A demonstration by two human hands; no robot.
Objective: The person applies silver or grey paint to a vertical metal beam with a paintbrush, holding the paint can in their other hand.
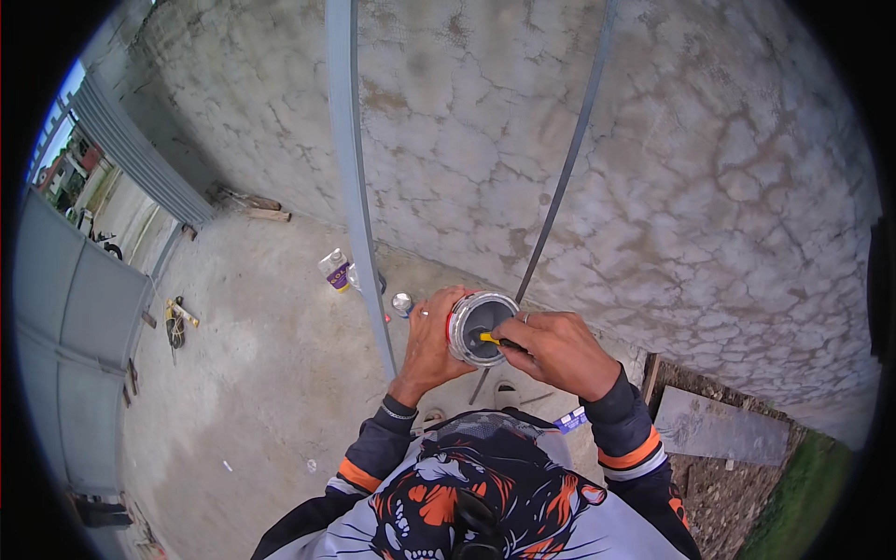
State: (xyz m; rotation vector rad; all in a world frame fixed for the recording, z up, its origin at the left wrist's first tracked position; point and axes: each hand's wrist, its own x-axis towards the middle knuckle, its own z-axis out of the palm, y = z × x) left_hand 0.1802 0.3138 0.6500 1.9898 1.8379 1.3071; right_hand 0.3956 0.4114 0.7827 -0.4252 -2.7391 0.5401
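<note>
The left hand (434, 338) grips the left side of the can (454, 327), over the floor (252, 373); a firm, level hold should suit, with the right hand (563, 353), clasping a yellow-and-black tool (489, 338) inside, working gently within the rim.

I can see large, light lettering (337, 273) across a white-and-purple container (333, 267); any print on the blue-and-white pack (571, 419) is too small for me.
</note>
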